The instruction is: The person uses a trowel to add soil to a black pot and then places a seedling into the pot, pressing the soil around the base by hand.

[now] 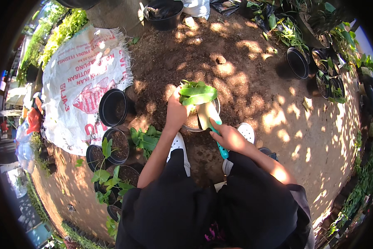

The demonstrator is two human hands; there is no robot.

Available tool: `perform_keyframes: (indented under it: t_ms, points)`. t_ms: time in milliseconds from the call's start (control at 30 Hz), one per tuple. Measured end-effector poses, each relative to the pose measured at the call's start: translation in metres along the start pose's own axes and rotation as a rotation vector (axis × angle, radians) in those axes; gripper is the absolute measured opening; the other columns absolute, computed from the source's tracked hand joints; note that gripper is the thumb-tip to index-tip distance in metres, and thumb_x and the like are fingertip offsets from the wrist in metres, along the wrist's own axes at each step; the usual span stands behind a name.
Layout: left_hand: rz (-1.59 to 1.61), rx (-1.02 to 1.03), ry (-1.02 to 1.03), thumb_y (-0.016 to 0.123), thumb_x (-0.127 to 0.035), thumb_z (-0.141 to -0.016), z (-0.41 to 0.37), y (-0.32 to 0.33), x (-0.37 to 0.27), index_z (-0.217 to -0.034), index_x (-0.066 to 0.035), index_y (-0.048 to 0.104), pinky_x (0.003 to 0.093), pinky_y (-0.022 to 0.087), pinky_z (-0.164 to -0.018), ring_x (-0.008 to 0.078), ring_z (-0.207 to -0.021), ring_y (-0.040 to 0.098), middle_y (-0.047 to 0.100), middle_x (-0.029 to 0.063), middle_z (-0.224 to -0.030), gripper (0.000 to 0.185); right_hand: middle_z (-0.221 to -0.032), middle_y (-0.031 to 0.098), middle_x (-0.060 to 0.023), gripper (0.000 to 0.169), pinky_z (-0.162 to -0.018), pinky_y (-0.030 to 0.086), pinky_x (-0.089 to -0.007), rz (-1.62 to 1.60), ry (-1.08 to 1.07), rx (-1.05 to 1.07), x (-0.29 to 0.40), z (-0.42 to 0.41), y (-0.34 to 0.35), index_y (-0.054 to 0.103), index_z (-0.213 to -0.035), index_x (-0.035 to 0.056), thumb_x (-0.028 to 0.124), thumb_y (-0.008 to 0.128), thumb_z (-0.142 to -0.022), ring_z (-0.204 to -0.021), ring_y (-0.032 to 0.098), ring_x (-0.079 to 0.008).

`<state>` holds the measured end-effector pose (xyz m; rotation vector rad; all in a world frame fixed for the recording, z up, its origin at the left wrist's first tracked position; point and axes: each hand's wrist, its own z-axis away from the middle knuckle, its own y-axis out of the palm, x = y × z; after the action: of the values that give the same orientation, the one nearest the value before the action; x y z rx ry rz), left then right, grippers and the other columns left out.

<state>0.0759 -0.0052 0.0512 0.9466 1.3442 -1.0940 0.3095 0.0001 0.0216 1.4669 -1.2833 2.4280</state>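
My left hand [177, 107] grips a leafy green plant [199, 94] by its stems, over a round pot [217, 107] that stands on the soil in front of my feet. The broad leaves cover part of the pot and of my fingers. In my right hand [228, 135] is a hand trowel [221, 149] with a turquoise handle. Its blade reaches into the pot beside the plant; the blade's tip is hidden under the leaves.
A printed woven sack [62, 71] lies at the left. Black plastic pots [113, 107] and cut leafy plants [147, 140] stand or lie near my left arm. More black pots [297, 63] are at the upper right. Loose dark soil [174, 53] spreads beyond the pot.
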Motion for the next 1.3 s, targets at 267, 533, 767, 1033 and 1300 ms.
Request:
perform_keyframes:
  t_ms: [267,533,767,1033,1300]
  points:
    - [-0.437,-0.004,0.159,0.083,-0.024,-0.081,0.037,-0.02,0.013,-0.141,0.0,0.047,0.0462,0.046,-0.107,0.0357,-0.13,0.054,0.055,0.0198,-0.134,0.074,-0.081,0.064,-0.0015,0.054,-0.069,0.051,-0.0287,-0.454,0.257,0.042,0.0,0.047,-0.078,0.049,-0.155,0.0095,0.029,0.061,-0.107,-0.073,0.059,-0.0084]
    - [-0.209,-0.228,-0.164,0.075,-0.036,-0.094,0.097,-0.033,0.062,-0.153,-0.002,0.024,0.0452,0.046,-0.102,0.0298,-0.126,0.055,0.052,0.0221,-0.131,0.086,-0.078,0.063,-0.0013,0.059,-0.057,0.05,-0.0284,-0.802,0.574,-0.433,-0.125,0.087,0.008,0.041,-0.158,0.0042,0.02,0.063,-0.106,-0.061,0.06,-0.011]
    - [-0.027,-0.056,-0.5,0.061,-0.035,-0.099,0.077,-0.03,0.072,-0.157,0.002,0.011,0.0333,0.057,-0.048,0.0215,-0.06,0.072,0.073,0.0208,-0.096,0.085,-0.078,0.067,-0.0059,0.07,-0.052,0.049,-0.0288,-0.728,0.525,-0.516,-0.15,0.071,0.091,0.027,-0.164,0.0084,0.016,0.063,-0.105,-0.058,0.061,-0.0128]
    - [0.096,-0.113,-0.467,0.044,-0.005,-0.096,0.073,-0.019,0.069,-0.163,0.004,0.006,0.0404,0.066,-0.064,0.0303,-0.063,0.076,0.072,0.0309,-0.094,0.078,-0.081,0.069,-0.0101,0.07,-0.053,0.049,-0.0289,-0.646,0.48,-0.455,-0.161,0.031,0.069,0.023,-0.166,0.0133,0.018,0.06,-0.106,-0.058,0.062,-0.0147]
    - [0.595,-0.191,-0.328,0.038,-0.002,-0.096,0.123,-0.058,0.022,-0.161,-0.004,0.021,0.0424,0.067,-0.058,0.036,-0.069,0.076,0.066,0.0308,-0.111,0.067,-0.082,0.07,-0.0104,0.071,-0.054,0.049,-0.029,-0.528,0.398,-0.222,-0.133,-0.033,0.087,0.023,-0.166,0.0136,0.019,0.06,-0.106,-0.059,0.062,-0.0148]
